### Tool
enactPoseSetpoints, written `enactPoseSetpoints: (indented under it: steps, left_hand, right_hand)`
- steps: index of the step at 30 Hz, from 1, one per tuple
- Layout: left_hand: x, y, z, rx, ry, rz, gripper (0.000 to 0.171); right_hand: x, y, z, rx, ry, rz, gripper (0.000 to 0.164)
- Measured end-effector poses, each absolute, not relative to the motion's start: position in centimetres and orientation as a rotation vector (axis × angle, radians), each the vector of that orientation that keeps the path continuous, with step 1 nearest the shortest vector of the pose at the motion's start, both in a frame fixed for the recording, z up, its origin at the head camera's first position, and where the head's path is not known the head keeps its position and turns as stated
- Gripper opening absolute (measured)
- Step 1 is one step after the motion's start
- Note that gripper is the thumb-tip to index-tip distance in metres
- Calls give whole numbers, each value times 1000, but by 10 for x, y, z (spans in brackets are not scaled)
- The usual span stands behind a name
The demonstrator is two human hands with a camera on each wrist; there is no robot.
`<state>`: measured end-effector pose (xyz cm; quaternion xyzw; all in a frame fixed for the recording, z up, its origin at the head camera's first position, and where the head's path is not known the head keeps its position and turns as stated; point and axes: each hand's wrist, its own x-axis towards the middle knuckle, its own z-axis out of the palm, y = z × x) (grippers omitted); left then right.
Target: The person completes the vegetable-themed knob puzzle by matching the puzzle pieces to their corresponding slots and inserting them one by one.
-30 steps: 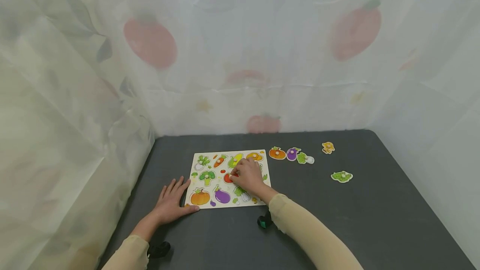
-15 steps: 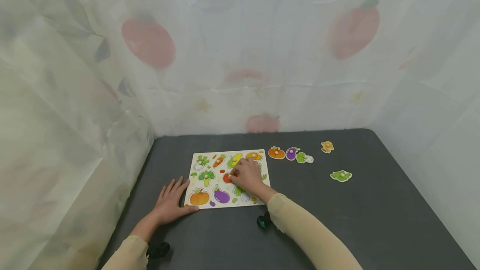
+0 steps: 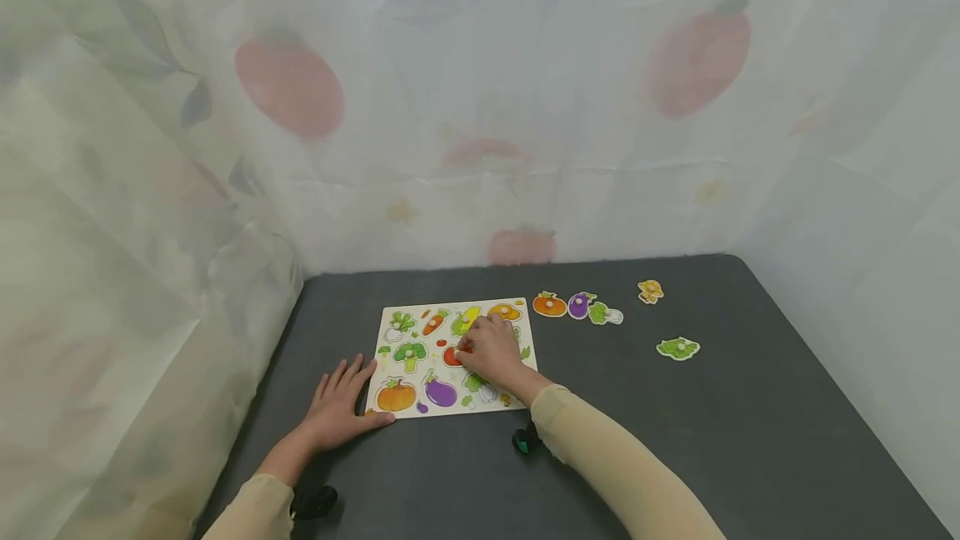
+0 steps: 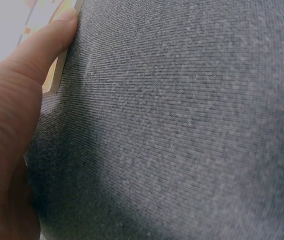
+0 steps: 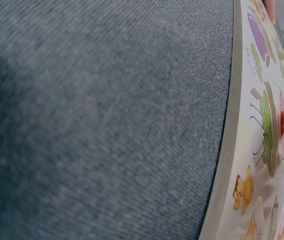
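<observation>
A white vegetable puzzle board [image 3: 465,411] lies on the dark table in the head view. My left hand [image 3: 333,408] rests with spread fingers at its left edge; in the left wrist view the thumb [image 4: 44,42] lies over the board's edge. Above the middle of the board, my right hand [image 3: 493,352] pinches the red tomato puzzle piece [image 3: 452,356] at its place in the middle row. The right wrist view shows a fingertip against the red piece [image 5: 282,100]. The piece's knob is hidden by the fingers, and the hand covers part of the board.
Right of the board lie loose pumpkin [image 3: 550,305], eggplant [image 3: 579,305] and bok choy [image 3: 605,313] pieces. Farther right are a mushroom piece [image 3: 650,292] and a green leafy piece [image 3: 678,348]. Knobbed carrot [image 3: 435,322] and broccoli [image 3: 409,357] pieces sit in the board. Pale curtains surround the table.
</observation>
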<state>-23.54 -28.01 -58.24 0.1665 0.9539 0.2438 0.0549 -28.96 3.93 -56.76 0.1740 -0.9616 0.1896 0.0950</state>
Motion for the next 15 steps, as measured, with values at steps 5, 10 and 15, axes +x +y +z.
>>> enactPoseSetpoints:
  steps: [5,10,15]
  left_hand:
    - [-236,-283,-585,524,2902,731,109]
    - [-236,-283,-585,520,2897,732,111]
    - [-237,-282,-584,521,2895,720,112]
  right_hand:
    - [-289,38,-568,521,-2842,554,11]
    - [-289,38,-567,517,-2848,545,12]
    - [-289,41,-566,554,-2870,543,14]
